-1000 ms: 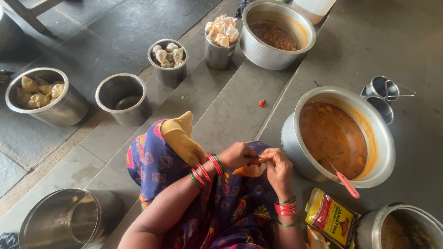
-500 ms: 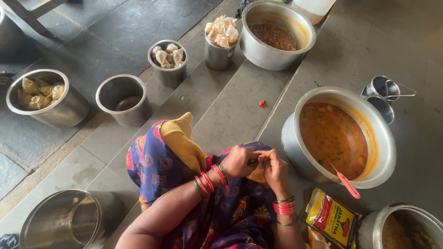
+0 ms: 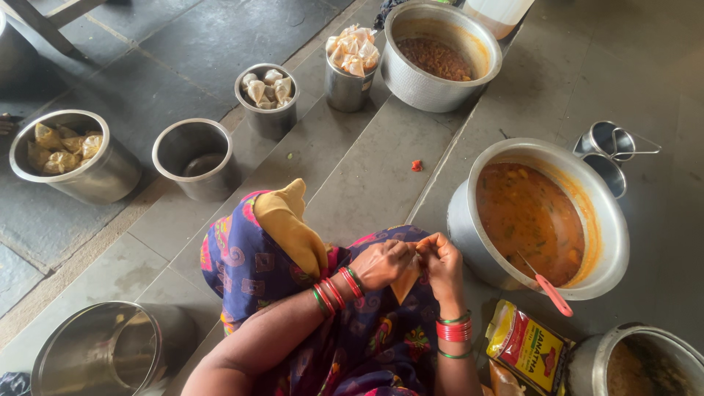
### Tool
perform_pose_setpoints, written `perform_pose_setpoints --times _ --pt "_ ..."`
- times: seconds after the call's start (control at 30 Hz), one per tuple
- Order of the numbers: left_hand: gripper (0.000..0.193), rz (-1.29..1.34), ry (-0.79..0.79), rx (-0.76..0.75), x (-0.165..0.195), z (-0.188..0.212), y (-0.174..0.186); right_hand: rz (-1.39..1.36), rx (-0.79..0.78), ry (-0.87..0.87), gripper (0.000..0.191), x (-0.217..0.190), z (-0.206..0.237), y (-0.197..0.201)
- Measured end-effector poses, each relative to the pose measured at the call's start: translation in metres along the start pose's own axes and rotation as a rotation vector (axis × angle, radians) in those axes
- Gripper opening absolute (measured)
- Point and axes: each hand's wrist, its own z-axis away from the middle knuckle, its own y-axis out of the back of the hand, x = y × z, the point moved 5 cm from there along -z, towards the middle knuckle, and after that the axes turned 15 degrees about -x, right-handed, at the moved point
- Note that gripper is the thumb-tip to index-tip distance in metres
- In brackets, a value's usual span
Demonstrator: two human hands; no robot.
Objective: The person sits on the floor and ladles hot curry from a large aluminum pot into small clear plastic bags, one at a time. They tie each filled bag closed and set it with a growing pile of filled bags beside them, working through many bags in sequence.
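A: Status of our hands?

B: Our left hand (image 3: 383,262) and right hand (image 3: 442,262) meet over the lap, fingers closed on the top of a small filled pouch (image 3: 405,282). The pouch hangs between them above the patterned cloth (image 3: 242,257), just beside the large pot of orange curry (image 3: 529,220). Both hands pinch the neck of the pouch; neither is open.

A: Surroundings?

B: A ladle with a red handle (image 3: 548,288) rests inside the curry pot. Two steel canisters (image 3: 268,94) (image 3: 350,60) and one steel bowl (image 3: 70,152) across the stone floor (image 3: 367,169) carry finished pouches. One steel bowl (image 3: 194,155) between them looks nearly empty. A second pot of darker filling (image 3: 438,53) stands at the top. A yellow and red packet (image 3: 526,347) lies near our right wrist.

A: Fault conditions?

B: In our judgement, three. One: a loose pinch at the neck lets curry leak onto the cloth. Two: excess pull by either hand may tear the thin film. Three: our right elbow works close to the pot rim and the ladle handle; a knock there could tip the ladle and spatter the floor.
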Motion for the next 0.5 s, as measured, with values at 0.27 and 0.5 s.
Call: perform_pose_setpoints --times 0.27,0.5 --pt "0.055 -0.278 -0.107 -0.007 -0.005 -0.001 -0.020 0.021 -0.137 0.026 0.010 0.015 -0.024 0.018" --pt "0.012 0.273 0.099 0.025 -0.028 -0.024 -0.054 0.570 0.245 0.320 0.019 0.010 -0.020 0.017"
